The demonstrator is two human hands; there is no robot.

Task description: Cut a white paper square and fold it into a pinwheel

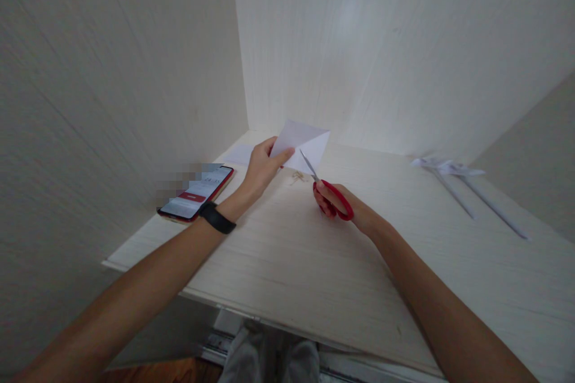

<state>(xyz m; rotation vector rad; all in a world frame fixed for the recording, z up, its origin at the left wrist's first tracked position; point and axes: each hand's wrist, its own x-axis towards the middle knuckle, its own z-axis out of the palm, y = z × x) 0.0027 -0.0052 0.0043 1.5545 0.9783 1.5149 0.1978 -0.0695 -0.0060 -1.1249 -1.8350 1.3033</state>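
My left hand point(262, 166) holds a folded white paper point(302, 145) by its lower left edge, raised above the pale wooden desk point(287, 257). A black band sits on that wrist. My right hand point(341, 204) grips red-handled scissors point(329, 194); their metal blades point up and left, and the tips overlap the paper's lower edge. Whether the blades are cutting into the paper is not clear.
A phone point(197, 192) with a lit screen lies at the desk's left edge. Another white sheet point(239, 155) lies flat behind my left hand. Two long rolled paper pieces point(467, 188) lie at the right. A small tangle of scraps point(297, 177) rests under the paper. Walls enclose the desk.
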